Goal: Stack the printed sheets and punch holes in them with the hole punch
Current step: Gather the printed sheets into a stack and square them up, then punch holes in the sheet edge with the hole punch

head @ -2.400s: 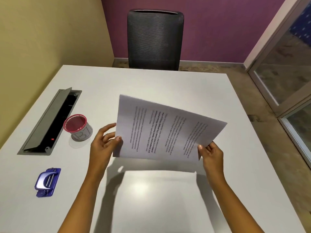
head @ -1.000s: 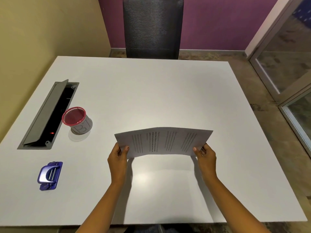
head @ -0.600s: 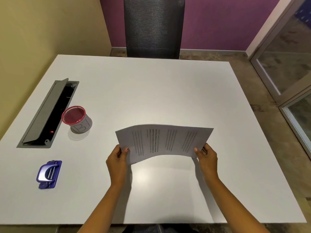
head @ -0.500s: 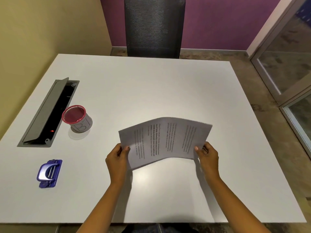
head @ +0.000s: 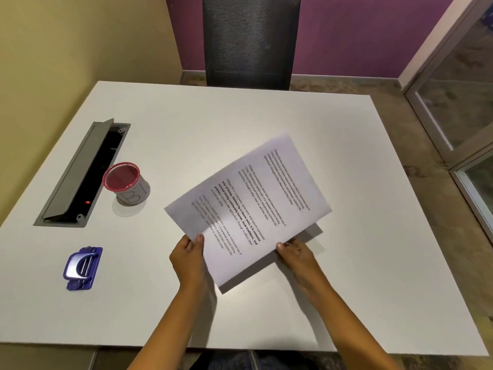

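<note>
— What had changed?
— Swung round: the printed sheets (head: 248, 206) had turned diagonal over the table's (head: 373, 263) middle, my left hand (head: 188, 259) and right hand (head: 296, 253) pinching their near edges.
— And doing it well?
— I judged the edges needed squaring first; the hole punch (head: 82, 267) lay untouched by the left edge.

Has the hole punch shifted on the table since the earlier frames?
No. The hole punch still lies near the table's left edge, below the gray cable slot and the cup.
</note>
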The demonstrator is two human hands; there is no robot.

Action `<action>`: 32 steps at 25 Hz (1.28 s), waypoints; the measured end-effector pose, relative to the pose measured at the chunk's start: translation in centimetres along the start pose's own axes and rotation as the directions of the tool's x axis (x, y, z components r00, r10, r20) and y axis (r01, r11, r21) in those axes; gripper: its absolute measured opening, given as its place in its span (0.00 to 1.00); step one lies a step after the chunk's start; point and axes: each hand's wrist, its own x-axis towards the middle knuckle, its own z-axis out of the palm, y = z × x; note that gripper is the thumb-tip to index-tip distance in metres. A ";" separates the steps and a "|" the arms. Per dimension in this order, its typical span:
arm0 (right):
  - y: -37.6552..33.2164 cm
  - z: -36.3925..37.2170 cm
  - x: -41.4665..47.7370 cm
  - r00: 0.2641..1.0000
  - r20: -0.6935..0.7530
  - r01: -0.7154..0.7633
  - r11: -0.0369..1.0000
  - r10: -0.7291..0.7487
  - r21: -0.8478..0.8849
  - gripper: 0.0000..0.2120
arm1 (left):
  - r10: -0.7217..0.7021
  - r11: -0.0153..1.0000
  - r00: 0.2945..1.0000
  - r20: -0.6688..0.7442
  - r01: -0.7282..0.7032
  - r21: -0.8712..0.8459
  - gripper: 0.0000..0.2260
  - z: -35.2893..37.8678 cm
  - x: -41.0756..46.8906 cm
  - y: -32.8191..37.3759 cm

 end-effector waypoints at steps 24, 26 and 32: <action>0.5 0.6 5.5 0.990 -0.088 0.025 0.766 -0.107 -0.642 0.09 | 0.311 0.812 0.882 -0.355 -0.052 0.582 0.13 -14.8 7.1 3.2; 0.8 0.7 6.0 0.991 -0.087 0.015 0.733 -0.101 -0.680 0.06 | 0.406 0.728 0.823 -0.397 -0.030 0.685 0.15 -16.6 8.5 4.2; 1.4 0.9 6.7 0.987 -0.127 -0.031 0.672 -0.095 -0.740 0.14 | 0.213 0.626 0.885 -0.415 0.203 0.753 0.20 -19.9 12.3 5.5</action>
